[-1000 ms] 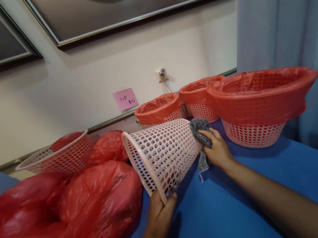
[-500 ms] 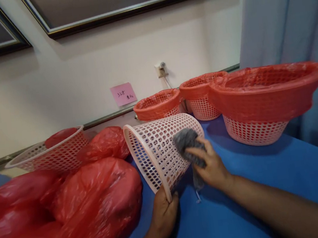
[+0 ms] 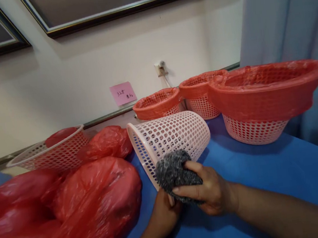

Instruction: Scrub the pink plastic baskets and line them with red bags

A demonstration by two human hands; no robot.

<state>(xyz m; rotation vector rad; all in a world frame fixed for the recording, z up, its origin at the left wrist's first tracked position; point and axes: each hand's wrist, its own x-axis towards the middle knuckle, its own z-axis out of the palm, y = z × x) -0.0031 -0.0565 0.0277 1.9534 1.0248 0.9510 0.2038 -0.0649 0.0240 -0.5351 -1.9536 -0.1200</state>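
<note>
A pale pink perforated plastic basket (image 3: 178, 132) lies on its side, its mouth facing left. My left hand (image 3: 163, 215) grips the lower edge of its rim, the thumb partly hidden. In my right hand (image 3: 208, 188) is a bunched dark grey cloth (image 3: 174, 173), pressed against the basket's side near the rim. The cloth covers part of the rim just above my left hand.
Red plastic bags (image 3: 100, 203) heap up on the left, beside another pale basket (image 3: 56, 154). At the back and right stand baskets lined with red bags (image 3: 263, 98). A pink note (image 3: 123, 93) and a socket (image 3: 161, 69) are on the wall above the blue tabletop (image 3: 270, 175).
My right hand has drawn the cloth down and left along the basket, from near its base to near the rim. The basket has shifted slightly right.
</note>
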